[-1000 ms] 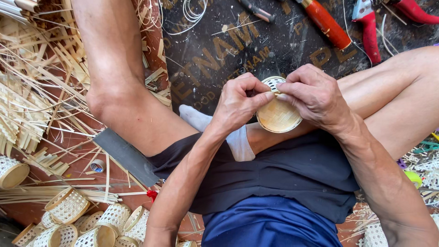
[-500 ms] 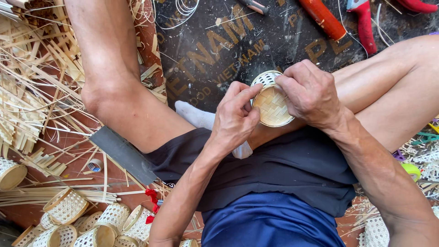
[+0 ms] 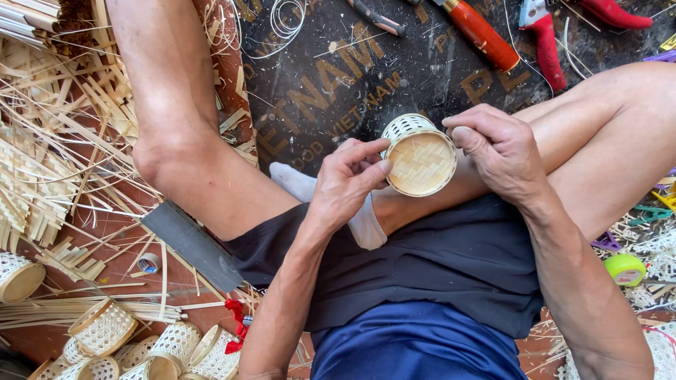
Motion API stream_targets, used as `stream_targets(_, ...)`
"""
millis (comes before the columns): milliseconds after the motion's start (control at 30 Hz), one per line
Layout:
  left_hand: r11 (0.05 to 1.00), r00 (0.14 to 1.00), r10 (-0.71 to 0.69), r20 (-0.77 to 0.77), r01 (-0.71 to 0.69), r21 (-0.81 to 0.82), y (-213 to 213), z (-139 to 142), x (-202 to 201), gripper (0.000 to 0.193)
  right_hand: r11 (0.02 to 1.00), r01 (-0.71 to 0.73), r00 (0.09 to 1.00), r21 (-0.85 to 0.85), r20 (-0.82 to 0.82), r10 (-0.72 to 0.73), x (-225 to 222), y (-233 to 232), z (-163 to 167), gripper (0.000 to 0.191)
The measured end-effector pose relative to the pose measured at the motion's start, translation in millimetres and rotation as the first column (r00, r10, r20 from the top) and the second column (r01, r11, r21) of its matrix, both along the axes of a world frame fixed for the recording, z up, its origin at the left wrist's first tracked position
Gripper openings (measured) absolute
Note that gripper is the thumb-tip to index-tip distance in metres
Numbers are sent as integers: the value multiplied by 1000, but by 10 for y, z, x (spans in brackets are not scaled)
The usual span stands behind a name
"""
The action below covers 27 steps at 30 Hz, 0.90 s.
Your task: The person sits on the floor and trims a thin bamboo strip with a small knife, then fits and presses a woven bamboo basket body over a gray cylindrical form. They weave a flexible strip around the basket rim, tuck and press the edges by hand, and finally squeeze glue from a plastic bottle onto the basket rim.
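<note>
I hold a small round woven bamboo basket [image 3: 420, 158] over my crossed legs, its flat plaited bottom turned up toward me. My left hand [image 3: 350, 179] pinches its left rim between thumb and fingers. My right hand [image 3: 498, 149] grips the right rim, thumb on the edge. The white openwork side of the basket shows at its upper left. A white sock [image 3: 362, 224] on my foot lies just below my left hand.
A dark printed mat [image 3: 338, 77] lies ahead with a red-handled tool [image 3: 482, 35], red pliers [image 3: 546, 42] and wire coils [image 3: 282, 17]. Bamboo strips [image 3: 49, 162] litter the left. Several finished baskets [image 3: 134, 345] sit lower left beside a flat blade [image 3: 193, 246]. A green tape roll [image 3: 624, 269] lies right.
The basket has been turned and tipped so its flat bottom now faces up more fully. My right hand has slid to the right rim and my left fingers have shifted on the left rim.
</note>
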<state>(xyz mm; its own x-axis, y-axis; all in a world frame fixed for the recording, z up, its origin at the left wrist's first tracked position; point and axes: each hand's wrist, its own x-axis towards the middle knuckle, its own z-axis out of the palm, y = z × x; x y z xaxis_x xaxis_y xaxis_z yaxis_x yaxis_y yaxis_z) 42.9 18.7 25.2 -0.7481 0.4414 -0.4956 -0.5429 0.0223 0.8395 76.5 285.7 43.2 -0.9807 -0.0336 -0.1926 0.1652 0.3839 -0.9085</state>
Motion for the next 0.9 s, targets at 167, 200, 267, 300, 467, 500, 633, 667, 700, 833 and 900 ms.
stream_targets(167,999,993,47,104,-49,19,-13,31,-26,38,942,196,953,-271,280,-118,31,42,76,19)
stream_targets(200,999,996,35,85,-36,12,-10,34,-23,41,930,212,935,-300,338,-104,24,46,91,19)
stream_targets(267,1000,999,7,44,-7,1,16,19,-11,48,987,72,975,-146,220,-38,14,25,97,18)
stream_targets(300,1000,998,8,55,-9,18,27,9,10,47,998,7,984,-62,176,4,16,9,92,18)
stream_targets(467,999,1000,2,27,-3,53,38,-82,60,43,999,39,989,-25,147,-35,33,-46,41,10)
stream_targets(500,997,1000,-4,26,2,77,34,-96,51,44,999,29,992,20,120,-31,34,-43,35,9)
stream_targets(633,988,972,7,234,-43,149,-6,-90,12,50,998,55,975,-14,216,-51,51,-30,42,20)
stream_targets(667,986,938,22,346,-78,150,-30,-70,8,53,995,96,948,-27,307,-83,62,-38,46,24)
stream_targets(700,995,930,-1,368,-37,96,-31,-49,6,53,990,139,913,-37,392,-113,69,-56,46,28)
stream_targets(833,996,962,37,272,-58,70,-80,80,35,69,957,174,958,-234,266,-109,83,-171,38,31)
stream_targets(900,998,998,65,-18,-65,16,-91,122,29,83,886,178,984,-428,67,-165,54,-235,36,30)
